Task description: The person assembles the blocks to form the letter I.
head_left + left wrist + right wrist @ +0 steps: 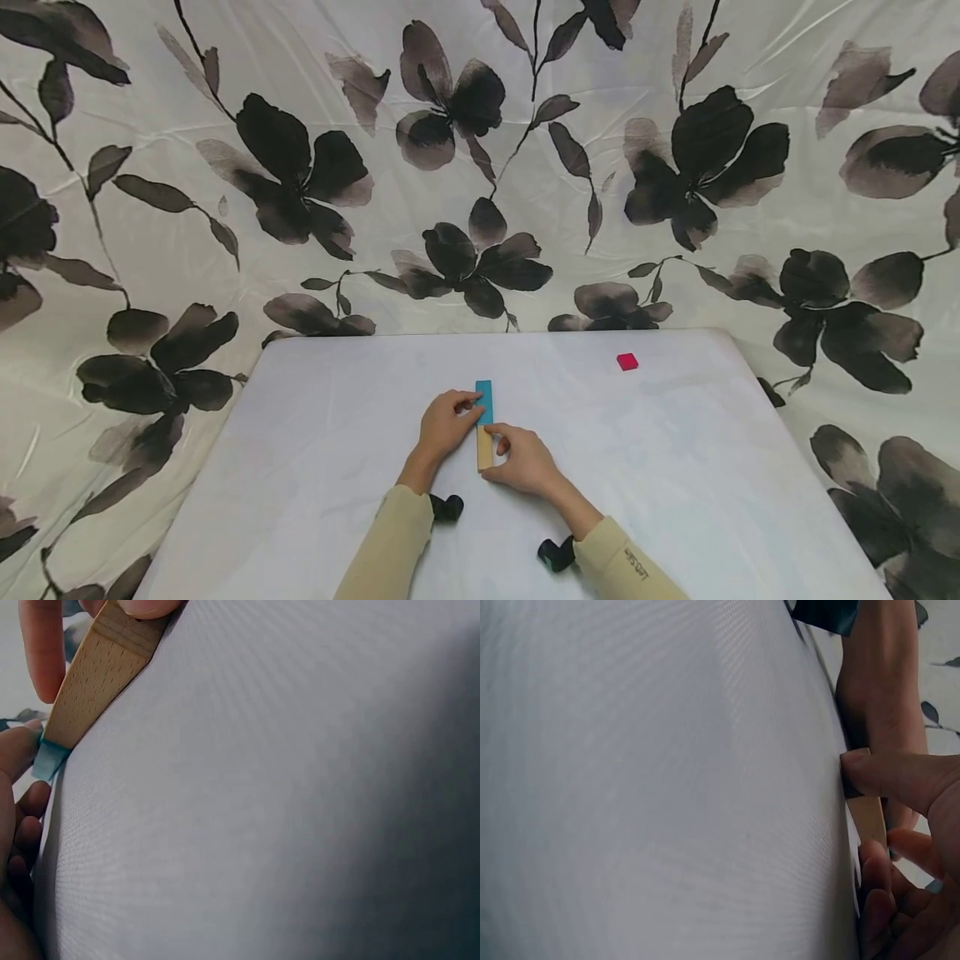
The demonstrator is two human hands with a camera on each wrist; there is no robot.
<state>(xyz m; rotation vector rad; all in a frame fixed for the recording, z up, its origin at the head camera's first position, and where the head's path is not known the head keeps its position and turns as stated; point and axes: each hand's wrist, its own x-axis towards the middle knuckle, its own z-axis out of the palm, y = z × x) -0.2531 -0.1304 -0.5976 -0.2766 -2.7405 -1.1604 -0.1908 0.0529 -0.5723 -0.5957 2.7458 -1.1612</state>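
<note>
Two long blocks lie end to end in one line on the white table, a blue block (pixel 484 392) farther off and a plain wooden block (pixel 485 450) nearer. My left hand (pixel 446 427) holds the blue block with thumb and index finger at its left side. My right hand (pixel 527 461) pinches the wooden block lengthwise, index finger near the seam and thumb at the near end. In the left wrist view the wooden block (pixel 97 682) meets the blue block (pixel 50 759) beside the left fingers. In the right wrist view, the thumb partly covers the wooden block (pixel 868 817).
A small red block (pixel 627 362) lies toward the back right of the white table (pixel 337 417). Behind the far edge hangs a floral cloth (pixel 465 192). Black wrist cameras (pixel 447 509) sit below both wrists, close to the tabletop.
</note>
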